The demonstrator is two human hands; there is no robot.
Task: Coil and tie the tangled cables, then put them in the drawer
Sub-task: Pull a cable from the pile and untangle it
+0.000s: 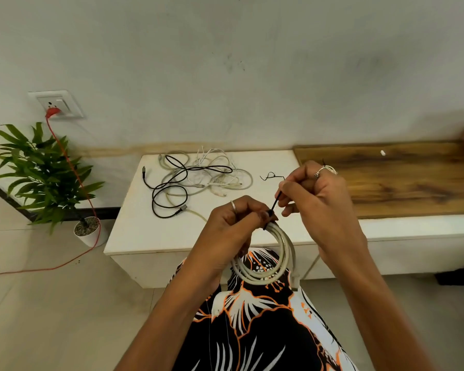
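Note:
My left hand (236, 223) grips the top of a coiled grey-white cable (281, 253), which hangs as a ring in front of the white cabinet. A thin black tie (275, 203) is wrapped at the top of the coil. My right hand (311, 191) pinches the tie's free end and holds it up to the right. A tangle of white and grey cables (220, 175) with a black cable (169, 188) looped through it lies on the white cabinet top (134, 231). Another loose black tie (271, 176) lies beside the tangle. No drawer front can be made out.
A wooden board (399, 178) covers the right part of the bench. A potted plant (46, 178) stands on the floor at left, with an orange cord (65, 151) running from a wall socket (56, 104) past it. My patterned clothing fills the bottom centre.

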